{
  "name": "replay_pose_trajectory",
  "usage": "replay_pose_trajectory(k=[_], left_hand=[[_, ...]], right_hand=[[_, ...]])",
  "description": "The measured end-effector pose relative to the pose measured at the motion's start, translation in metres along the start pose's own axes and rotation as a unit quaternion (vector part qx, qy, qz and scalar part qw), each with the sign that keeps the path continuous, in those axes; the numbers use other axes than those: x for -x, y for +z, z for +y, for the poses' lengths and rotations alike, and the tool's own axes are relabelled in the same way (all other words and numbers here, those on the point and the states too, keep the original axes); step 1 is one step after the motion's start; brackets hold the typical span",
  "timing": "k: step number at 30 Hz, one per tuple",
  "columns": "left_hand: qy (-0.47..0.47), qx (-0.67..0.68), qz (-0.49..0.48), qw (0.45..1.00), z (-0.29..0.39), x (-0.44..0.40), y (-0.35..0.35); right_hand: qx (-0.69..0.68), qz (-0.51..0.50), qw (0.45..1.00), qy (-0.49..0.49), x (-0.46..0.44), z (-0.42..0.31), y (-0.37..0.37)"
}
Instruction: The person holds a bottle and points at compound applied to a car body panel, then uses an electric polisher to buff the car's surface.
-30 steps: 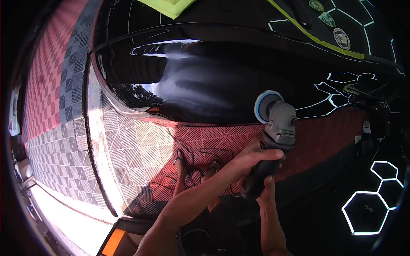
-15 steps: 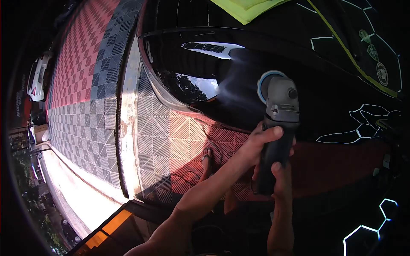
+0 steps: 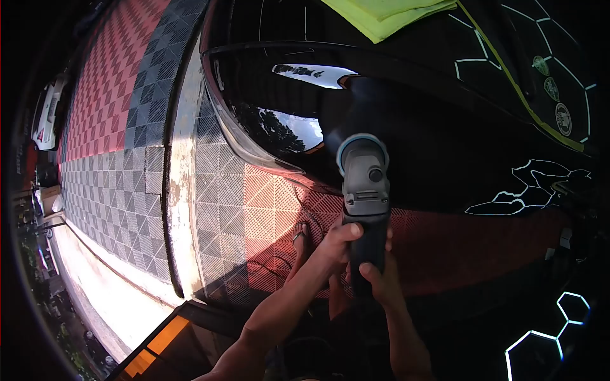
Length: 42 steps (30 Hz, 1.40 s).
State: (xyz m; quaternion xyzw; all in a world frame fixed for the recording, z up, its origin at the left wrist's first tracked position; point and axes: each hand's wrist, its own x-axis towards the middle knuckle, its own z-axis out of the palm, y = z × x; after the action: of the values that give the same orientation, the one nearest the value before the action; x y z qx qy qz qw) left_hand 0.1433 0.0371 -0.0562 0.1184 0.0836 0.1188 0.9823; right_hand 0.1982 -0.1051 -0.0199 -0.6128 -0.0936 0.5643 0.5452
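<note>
A grey and black power polisher (image 3: 366, 184) with a round, blue-edged pad (image 3: 362, 145) is held in both hands. My left hand (image 3: 343, 240) wraps round the upper part of its black body, thumb on top. Lower down, my right hand (image 3: 380, 277) grips the rear of the body, its thumb also on top. The pad lies against the glossy black car panel (image 3: 419, 140), near its lower edge; its contact face is hidden. A hazy patch shows on the panel beside the pad.
A yellow-green cloth (image 3: 387, 18) rests on the car at the top. Red and grey floor tiles (image 3: 114, 120) spread left. A dark cable (image 3: 270, 263) lies by the person's feet. An orange and black object (image 3: 166, 335) stands at the lower left. A white car (image 3: 49, 114) is at far left.
Over the last half second, both hands and the polisher have moved left and down along the panel. Since the earliest frame, the view has shifted, so the car and floor appear further right.
</note>
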Motion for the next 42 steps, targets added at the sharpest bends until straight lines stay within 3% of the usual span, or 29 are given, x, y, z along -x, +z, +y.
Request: replay_pose_trajectory(k=[2,8,10,11,13,15,17,18,20,24,28,30,31,33,34,37,39,40,42], left_hand=[[-0.042,-0.030,-0.010,0.999,-0.011,0.002,0.005],[-0.054,-0.009,-0.033,0.998,-0.022,0.015,-0.019],[-0.016,0.045,-0.045,0.998,-0.018,0.021,-0.028],[0.013,0.062,-0.052,0.997,-0.018,0.024,-0.031],[0.019,0.087,-0.064,0.994,-0.018,0.027,-0.033],[0.013,0.098,-0.063,0.993,-0.025,0.028,-0.030],[-0.043,0.085,-0.063,0.993,-0.037,0.027,-0.028],[-0.059,0.024,-0.051,0.997,-0.044,0.027,-0.033],[-0.081,0.005,-0.042,0.996,-0.055,0.018,-0.024],[-0.143,-0.064,-0.045,0.987,-0.068,0.000,-0.004],[-0.127,-0.033,-0.046,0.990,-0.072,0.019,-0.015],[-0.104,0.028,-0.058,0.992,-0.071,0.029,-0.042],[-0.077,0.094,-0.074,0.990,-0.065,0.032,-0.044],[0.007,0.043,-0.082,0.996,-0.045,0.032,-0.041],[0.005,0.114,-0.115,0.987,-0.042,0.029,-0.051],[0.089,0.051,-0.129,0.986,-0.036,0.030,-0.067],[0.083,0.044,-0.111,0.989,-0.037,0.034,-0.067],[0.083,0.031,-0.091,0.992,-0.038,0.033,-0.064],[0.057,0.032,-0.097,0.993,-0.045,0.025,-0.052]], right_hand=[[-0.052,0.002,0.998,0.017,0.015,0.014,0.000],[-0.059,0.093,0.991,-0.074,0.016,0.059,0.001],[0.115,0.091,0.988,-0.041,0.008,0.072,0.001],[0.114,0.112,0.986,-0.037,0.009,0.064,0.005],[0.138,0.046,0.989,-0.017,0.006,0.047,0.013],[0.192,0.053,0.979,-0.034,0.011,0.086,0.001],[0.275,0.123,0.945,-0.125,0.021,0.101,-0.010],[0.277,0.122,0.945,-0.124,0.026,0.090,-0.012],[-0.014,0.122,0.989,-0.080,0.038,0.059,-0.011],[-0.088,0.118,0.981,-0.129,0.048,0.062,-0.025],[-0.103,0.102,0.983,-0.113,0.048,0.076,-0.023],[0.024,0.087,0.988,-0.127,0.036,0.099,-0.023],[0.018,0.086,0.988,-0.125,0.031,0.098,-0.019],[0.243,0.079,0.947,-0.193,0.011,0.086,-0.008],[0.239,0.080,0.948,-0.192,0.005,0.080,-0.001],[0.247,0.065,0.957,-0.137,-0.003,0.062,0.011],[0.260,0.027,0.962,-0.084,-0.005,0.058,0.008],[0.261,0.035,0.957,-0.123,-0.004,0.058,0.005],[0.229,0.026,0.968,-0.095,0.002,0.067,-0.010]])
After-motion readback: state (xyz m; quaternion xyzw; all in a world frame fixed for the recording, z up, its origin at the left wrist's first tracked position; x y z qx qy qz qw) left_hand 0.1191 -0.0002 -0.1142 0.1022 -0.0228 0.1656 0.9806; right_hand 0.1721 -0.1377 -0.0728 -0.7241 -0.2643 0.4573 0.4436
